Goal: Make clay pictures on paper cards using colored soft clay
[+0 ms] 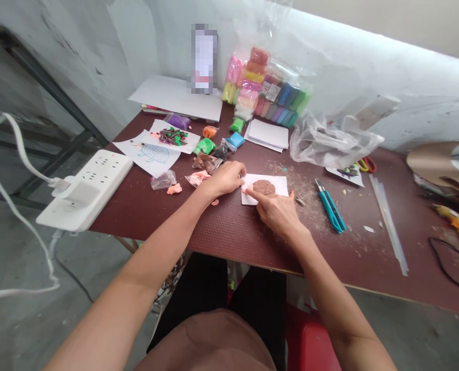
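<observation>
A brown clay disc (pixel 263 187) sits on white paper (pixel 270 197), my left hand (pixel 224 178) and right hand (pixel 276 212) touching the paper beside it, fingers (pixel 259 200) narrow; whether they grip, I cannot tell. Around them lies a crumb-strewn dark red worktop (pixel 229 247), with a concrete floor (pixel 59 330) below.

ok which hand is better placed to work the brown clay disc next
Right, probably: the right hand has its fingertips at the lower edge of the brown clay disc, while the left hand rests farther off, at the left edge of the white paper.
</observation>
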A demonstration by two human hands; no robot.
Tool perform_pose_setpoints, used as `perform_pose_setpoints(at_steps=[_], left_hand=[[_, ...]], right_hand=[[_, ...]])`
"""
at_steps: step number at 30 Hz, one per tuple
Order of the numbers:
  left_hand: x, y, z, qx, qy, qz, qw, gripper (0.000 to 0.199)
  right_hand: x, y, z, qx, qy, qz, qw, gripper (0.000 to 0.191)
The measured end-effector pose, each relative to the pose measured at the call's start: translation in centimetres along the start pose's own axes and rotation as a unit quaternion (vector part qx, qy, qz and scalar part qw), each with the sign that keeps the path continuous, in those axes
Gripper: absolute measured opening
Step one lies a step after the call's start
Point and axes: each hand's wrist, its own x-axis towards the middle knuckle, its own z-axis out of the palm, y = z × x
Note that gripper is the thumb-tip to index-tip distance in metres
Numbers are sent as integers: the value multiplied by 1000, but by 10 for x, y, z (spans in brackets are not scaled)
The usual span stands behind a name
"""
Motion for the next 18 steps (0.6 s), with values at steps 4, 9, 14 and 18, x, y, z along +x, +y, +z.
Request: perform_pose_setpoints(at_steps=[4,9,14,18], left_hand=[[-1,2,-1,6,0,-1,1000,29],[-1,3,-2,6,-5,-3,1000,30],[-2,3,-2,3,-8,-7,1000,30],[-2,3,-2,2,-6,-6,1000,29]], right_hand=[[-1,-2,2,-10,-18,3,1000,62],[0,-2,4,-10,-15,7,1000,62],[0,-4,5,-17,-3,11,1000,60],[-1,-4,5,-14,6,20,1000,61]])
